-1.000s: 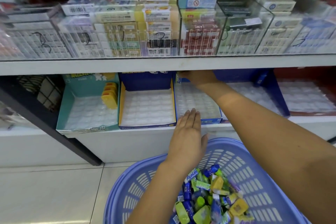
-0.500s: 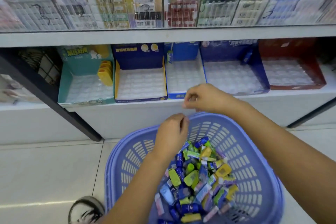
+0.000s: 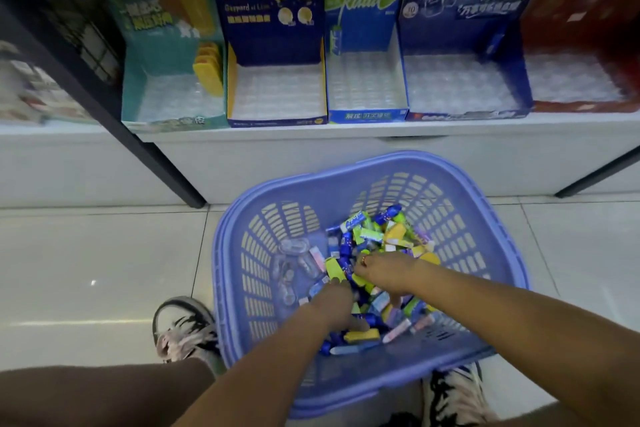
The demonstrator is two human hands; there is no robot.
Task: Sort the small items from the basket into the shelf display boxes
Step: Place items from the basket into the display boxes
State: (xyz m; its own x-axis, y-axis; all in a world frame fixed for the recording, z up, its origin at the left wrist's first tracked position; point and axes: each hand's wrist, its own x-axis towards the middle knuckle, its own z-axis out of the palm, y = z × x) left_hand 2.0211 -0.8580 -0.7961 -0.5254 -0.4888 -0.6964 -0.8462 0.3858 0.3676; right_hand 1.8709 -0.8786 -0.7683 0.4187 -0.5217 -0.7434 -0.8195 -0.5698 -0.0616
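Shop aisle, pale glossy floor tiles [image 3: 104,270]. The camera looks down past my operator's shoes [image 3: 183,326].

- Nearest: the lilac basket [image 3: 398,159] sits on the floor between the feet, with its far rim toward the shelf [image 3: 311,139].
- Both hands are down in the pile. The left hand [image 3: 332,302] is blurred, knuckles up, fingers buried among the packs. The right hand [image 3: 388,270] has its fingers curled into the heap. I cannot tell whether either hand has hold of anything.
- The small items [image 3: 377,236] are oblong packs in blue, green, yellow and pink. They lie flat and jumbled, with long axes in every direction. One blue tube [image 3: 389,214] at the far edge lies diagonally, pointing away to the right.
- Farther: five display boxes stand in a row.
  - The teal box [image 3: 138,94] holds a few yellow packs [image 3: 207,69] standing on end against its right wall.
  - The navy box [image 3: 277,28], the dark blue box [image 3: 460,14] and the red box [image 3: 581,17] show only bare clear trays.
  - The green-topped box [image 3: 363,21] seems to have one pack upright at its back left.

My judgement is that the sort has barely started. Nearly all the stock is still in the basket.
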